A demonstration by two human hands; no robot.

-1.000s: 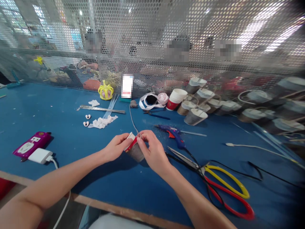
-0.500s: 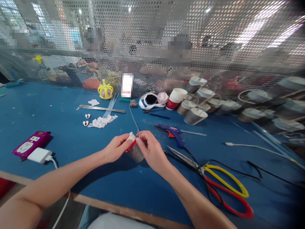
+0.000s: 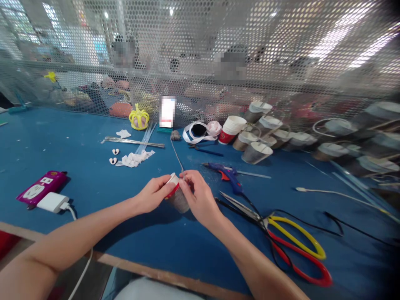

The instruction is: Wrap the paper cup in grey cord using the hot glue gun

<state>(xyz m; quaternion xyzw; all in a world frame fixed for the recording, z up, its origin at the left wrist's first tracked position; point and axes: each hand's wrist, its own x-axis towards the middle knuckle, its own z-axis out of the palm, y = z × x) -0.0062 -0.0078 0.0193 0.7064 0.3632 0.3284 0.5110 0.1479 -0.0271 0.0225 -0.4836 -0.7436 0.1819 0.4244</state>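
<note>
A paper cup (image 3: 180, 201), tilted and partly wrapped in grey yarn, shows a red band and white rim. My left hand (image 3: 153, 193) grips it near the rim, fingers closed around its left side. On the other side my right hand (image 3: 197, 196) pinches the grey yarn (image 3: 177, 156) against the cup; the fingertips partly hide the pinch. The strand runs away from me to a small grey yarn ball (image 3: 175, 135). To the right lie a blue glue gun (image 3: 229, 176) and large scissors (image 3: 265, 221) with one yellow and one red handle loop.
Wrapped cups (image 3: 256, 152) and a stack of paper cups (image 3: 231, 129) stand at the back right. Pliers (image 3: 206, 150), white ribbon (image 3: 189, 135), metal rods (image 3: 134, 142) and a yellow crown-shaped piece (image 3: 139, 118) lie farther back. A purple packet (image 3: 42, 187) and white charger (image 3: 53, 203) are left. A perforated screen (image 3: 187, 41) bounds the table.
Hardly anything differs. Both hands keep their hold on the cup and yarn, with only a slight shift of the fingers and of the whole view.
</note>
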